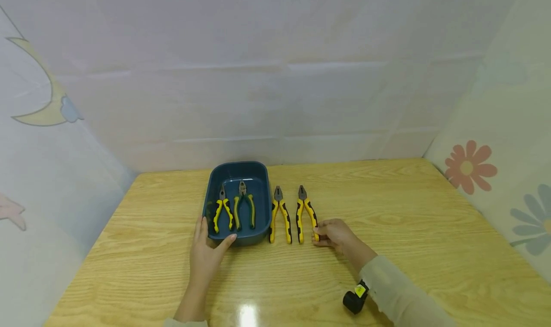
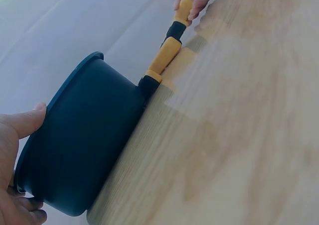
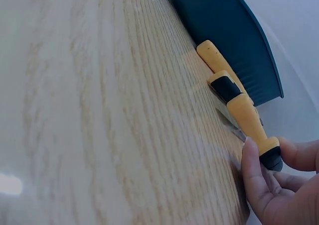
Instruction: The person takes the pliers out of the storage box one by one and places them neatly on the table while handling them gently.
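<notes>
A dark blue basin [image 1: 238,238] stands on the table with two pairs of pliers in it: small yellow-black pliers [image 1: 218,217] and green-handled pliers [image 1: 236,210]. My left hand [image 1: 205,257] holds the basin's near left corner, thumb at the front rim and fingers along the left side. To the basin's right lie yellow-black pliers [image 1: 274,217], jaws pointing away. Beside them is another yellow-black pair [image 1: 300,217], parallel to the first. My right hand [image 1: 337,238] pinches the end of its right handle, also visible in the right wrist view [image 3: 249,118].
The wooden table [image 1: 387,198] meets a pale cloth backdrop [image 1: 280,102] at the back, with printed cloth at both sides. Under the right forearm hangs a black device [image 1: 354,302] with a yellow label.
</notes>
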Tool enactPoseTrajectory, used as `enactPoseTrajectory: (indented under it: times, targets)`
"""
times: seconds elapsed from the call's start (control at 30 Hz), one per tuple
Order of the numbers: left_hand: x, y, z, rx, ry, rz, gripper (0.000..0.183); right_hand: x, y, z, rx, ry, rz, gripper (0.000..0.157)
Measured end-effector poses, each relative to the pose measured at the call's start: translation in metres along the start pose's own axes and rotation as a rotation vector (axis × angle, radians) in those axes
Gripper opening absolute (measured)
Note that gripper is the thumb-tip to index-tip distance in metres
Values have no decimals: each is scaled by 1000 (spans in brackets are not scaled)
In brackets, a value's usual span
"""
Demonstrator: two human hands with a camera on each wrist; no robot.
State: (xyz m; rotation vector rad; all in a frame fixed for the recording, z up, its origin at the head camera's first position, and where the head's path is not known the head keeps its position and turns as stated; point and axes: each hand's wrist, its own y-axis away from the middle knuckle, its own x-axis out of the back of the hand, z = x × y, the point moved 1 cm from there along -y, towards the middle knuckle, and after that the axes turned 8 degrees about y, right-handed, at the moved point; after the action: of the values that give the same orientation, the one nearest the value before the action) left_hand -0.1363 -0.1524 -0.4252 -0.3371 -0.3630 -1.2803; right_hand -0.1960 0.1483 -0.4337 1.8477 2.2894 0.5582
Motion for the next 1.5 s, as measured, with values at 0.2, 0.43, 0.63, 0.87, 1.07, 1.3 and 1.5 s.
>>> enactPoseTrajectory:
  times: [0.2, 0.43, 0.63, 0.87, 1.07, 1.3, 1.5]
  targets:
    - [1, 0, 1, -10, 5, 7, 95, -3, 1, -2, -11, 44, 51, 16]
    - [0, 0, -1, -11, 6, 1, 99, -3, 2, -6, -63, 165, 152, 6]
    - [-1, -1, -2, -18, 6, 5, 99, -4, 3, -12, -50, 253, 185, 10]
    - [-2, -1, -2, -3, -2, 6, 99, -4, 1, -10, -20, 386, 239, 7]
    - [-1, -1, -3, 9, 0, 7, 97, -4, 1, -9, 15, 535, 260, 8]
    - [-1, -2, -4, 11, 4, 8, 98, -4, 3, -10, 41, 577, 265, 8]
    - [-1, -2, -5, 3, 9, 6, 101, -3, 5, -5, 70, 466, 249, 12]
